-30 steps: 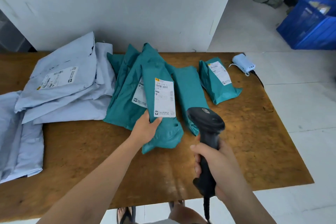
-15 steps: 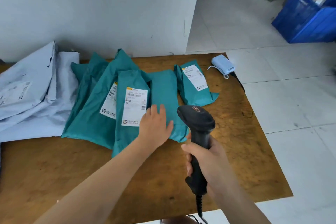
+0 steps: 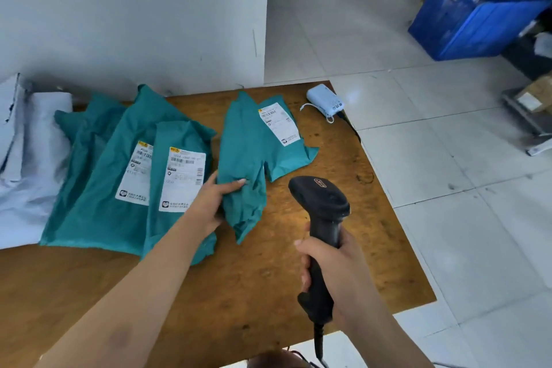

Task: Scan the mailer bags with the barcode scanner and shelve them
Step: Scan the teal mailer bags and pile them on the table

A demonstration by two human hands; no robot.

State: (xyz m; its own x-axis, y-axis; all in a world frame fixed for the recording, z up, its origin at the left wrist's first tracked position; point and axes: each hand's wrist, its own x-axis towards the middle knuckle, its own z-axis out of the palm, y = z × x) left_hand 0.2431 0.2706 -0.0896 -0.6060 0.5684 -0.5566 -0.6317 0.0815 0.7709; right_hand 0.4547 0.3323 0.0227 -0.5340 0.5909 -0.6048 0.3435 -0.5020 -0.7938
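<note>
a: position?
b: on the table (image 3: 268, 284), the teal bag (image 3: 239, 143) lies right of a labelled bag (image 3: 179, 182); its own label isn't showing.
a: handling?
b: judged light, soft and slippery; take it by a side edge. the left hand (image 3: 213, 203) pinches that edge, and the right hand (image 3: 337, 272) is wrapped round the scanner (image 3: 324, 203).

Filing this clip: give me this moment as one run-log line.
left hand: grips teal mailer bag, no label showing | right hand: holds barcode scanner over table

A parcel-sorting room: labelled mailer bags (image 3: 179, 176) on a wooden table (image 3: 268, 278), blue crate (image 3: 478, 18) on tiled floor (image 3: 448, 188).
</note>
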